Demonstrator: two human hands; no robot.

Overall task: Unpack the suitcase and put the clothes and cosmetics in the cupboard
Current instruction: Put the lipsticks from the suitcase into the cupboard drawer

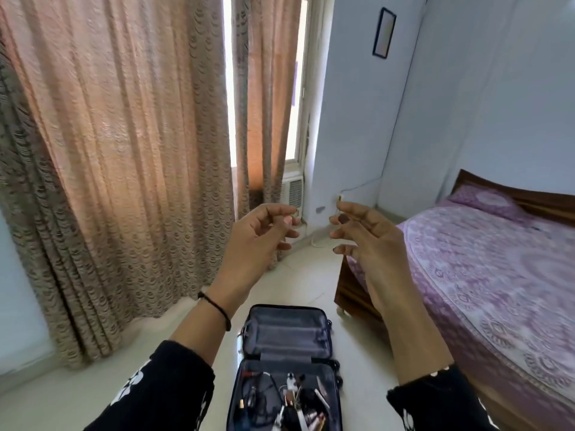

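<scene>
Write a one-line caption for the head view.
Empty left hand and right hand raised over an open dark grey-lined suitcase of small cosmetics beside a purple-covered wooden bed.

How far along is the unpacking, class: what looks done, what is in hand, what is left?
Done: the suitcase lies open on the floor, its far half bare. In hand: nothing; left hand and right hand hover empty above it. Left: cosmetics fill the near half, not yet put away.

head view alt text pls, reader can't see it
A person's left hand and right hand are raised empty, fingers loosely curled, above an open suitcase on the floor whose near half holds cosmetics. Patterned curtains hang on the left and a bed with a purple cover stands on the right.
</scene>
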